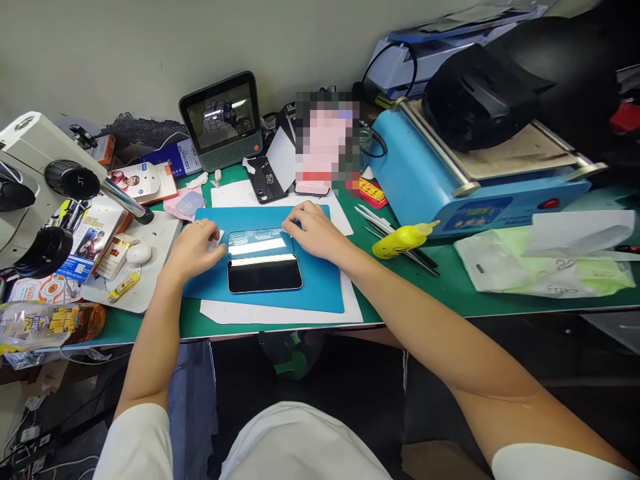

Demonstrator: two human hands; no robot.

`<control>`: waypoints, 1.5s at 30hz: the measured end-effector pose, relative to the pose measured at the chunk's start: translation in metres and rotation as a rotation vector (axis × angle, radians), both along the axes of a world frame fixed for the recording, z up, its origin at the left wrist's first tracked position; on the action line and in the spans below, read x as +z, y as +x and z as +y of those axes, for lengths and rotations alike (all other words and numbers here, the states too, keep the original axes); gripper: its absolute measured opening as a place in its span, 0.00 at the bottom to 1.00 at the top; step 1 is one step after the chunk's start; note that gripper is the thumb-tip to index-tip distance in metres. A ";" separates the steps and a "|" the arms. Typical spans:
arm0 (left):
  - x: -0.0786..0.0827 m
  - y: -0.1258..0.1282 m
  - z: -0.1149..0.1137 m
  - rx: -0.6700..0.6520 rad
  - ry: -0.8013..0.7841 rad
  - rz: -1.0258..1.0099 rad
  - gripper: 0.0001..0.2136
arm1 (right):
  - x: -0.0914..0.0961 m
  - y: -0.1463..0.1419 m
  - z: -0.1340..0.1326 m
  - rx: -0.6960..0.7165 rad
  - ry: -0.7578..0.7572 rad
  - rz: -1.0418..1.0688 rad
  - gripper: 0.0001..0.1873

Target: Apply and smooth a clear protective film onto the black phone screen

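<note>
A phone (265, 275) with a dark screen lies flat on a blue mat (320, 293). Just beyond it, along its far edge, is a clear glass sheet (260, 248) with a thin dark border and a bright reflection. My right hand (317, 232) has its fingers bent, with the tips at the sheet's far right corner. To the left of the sheet, my left hand (196, 250) is curled over the mat. A small whitish piece (216, 238) shows between its fingers and thumb; what it is I cannot make out.
A microscope (45, 187) stands at left beside boxes and a drink bottle (55, 323). A smart display (220, 120) is behind the mat. To the right are a yellow squeeze bottle (403, 241), tweezers, a blue machine (450, 193) and a tissue pack (545, 267).
</note>
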State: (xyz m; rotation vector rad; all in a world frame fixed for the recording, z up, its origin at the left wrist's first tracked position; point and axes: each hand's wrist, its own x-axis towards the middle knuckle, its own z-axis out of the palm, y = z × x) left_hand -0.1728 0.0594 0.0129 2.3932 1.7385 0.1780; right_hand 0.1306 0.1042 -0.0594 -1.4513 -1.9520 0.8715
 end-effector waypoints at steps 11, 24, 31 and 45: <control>-0.016 0.016 -0.001 -0.128 -0.004 -0.099 0.26 | 0.014 0.004 -0.001 -0.010 -0.059 0.116 0.12; -0.010 0.015 -0.002 -0.132 0.082 -0.246 0.16 | 0.024 0.021 0.000 0.236 0.164 0.197 0.10; -0.005 0.019 -0.007 -0.112 -0.031 -0.287 0.21 | 0.029 0.027 -0.003 0.379 0.236 0.160 0.12; 0.002 -0.015 0.003 -0.103 -0.242 -0.086 0.08 | 0.031 0.028 -0.004 0.340 0.314 0.218 0.13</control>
